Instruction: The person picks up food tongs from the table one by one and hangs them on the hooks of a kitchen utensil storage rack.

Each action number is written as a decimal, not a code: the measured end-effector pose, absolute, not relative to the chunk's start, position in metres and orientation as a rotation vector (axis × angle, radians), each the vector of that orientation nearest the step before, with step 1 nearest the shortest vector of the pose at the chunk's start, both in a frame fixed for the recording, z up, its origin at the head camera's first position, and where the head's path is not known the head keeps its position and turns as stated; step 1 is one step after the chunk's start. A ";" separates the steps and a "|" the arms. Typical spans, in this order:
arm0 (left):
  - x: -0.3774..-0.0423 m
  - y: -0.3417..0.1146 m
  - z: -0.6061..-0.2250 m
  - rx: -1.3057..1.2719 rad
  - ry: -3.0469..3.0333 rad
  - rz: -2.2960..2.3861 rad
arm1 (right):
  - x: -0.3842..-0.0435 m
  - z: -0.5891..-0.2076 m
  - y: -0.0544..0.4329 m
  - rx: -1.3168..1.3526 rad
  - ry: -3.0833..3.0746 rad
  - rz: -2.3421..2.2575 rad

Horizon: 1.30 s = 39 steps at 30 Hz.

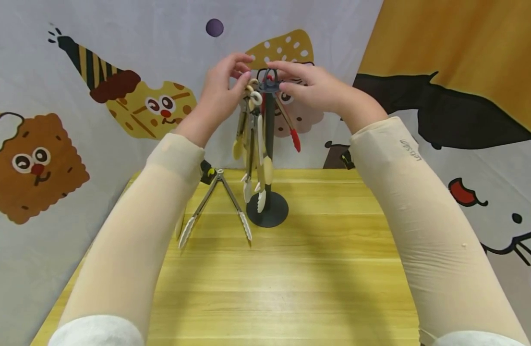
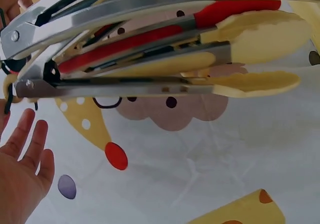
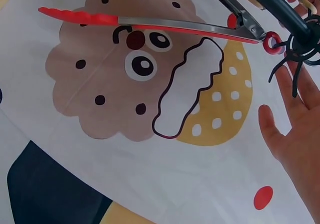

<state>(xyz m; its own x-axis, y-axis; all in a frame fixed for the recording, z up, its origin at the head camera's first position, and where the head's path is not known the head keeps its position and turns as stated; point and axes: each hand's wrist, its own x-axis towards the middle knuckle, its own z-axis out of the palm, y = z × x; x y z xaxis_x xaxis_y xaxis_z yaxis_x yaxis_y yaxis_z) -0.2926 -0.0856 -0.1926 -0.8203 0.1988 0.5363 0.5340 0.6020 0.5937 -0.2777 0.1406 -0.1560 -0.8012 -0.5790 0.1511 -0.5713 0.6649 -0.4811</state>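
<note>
Several pairs of kitchen tongs with metal arms and cream or white tips hang by their rings from a dark stand. My left hand is raised beside their rings, thumb near them; in the left wrist view its visible fingers are loosely extended. Across the stand, my right hand has its fingertips at the hooked top. The right wrist view shows that thumb held apart below the hooks. Red-tipped tongs hang on the right side by a red ring.
White-tipped tongs stand spread on the wooden table, left of the stand's round base. Partly behind the left forearm is another pale tip. A cartoon-printed cloth hangs behind the table.
</note>
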 end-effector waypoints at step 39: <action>-0.225 -0.179 -0.292 -0.634 -2.397 -1.364 | -0.260 -0.175 0.124 -1.164 3.059 -0.753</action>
<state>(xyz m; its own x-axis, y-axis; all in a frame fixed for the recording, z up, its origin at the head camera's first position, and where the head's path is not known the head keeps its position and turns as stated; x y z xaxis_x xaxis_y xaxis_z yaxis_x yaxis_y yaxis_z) -0.2251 -0.1788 -0.2922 -0.8538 0.2223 0.4708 0.5183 0.4486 0.7281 -0.2596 0.1245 -0.1751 -0.7390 -0.5758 0.3497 -0.6723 0.6632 -0.3289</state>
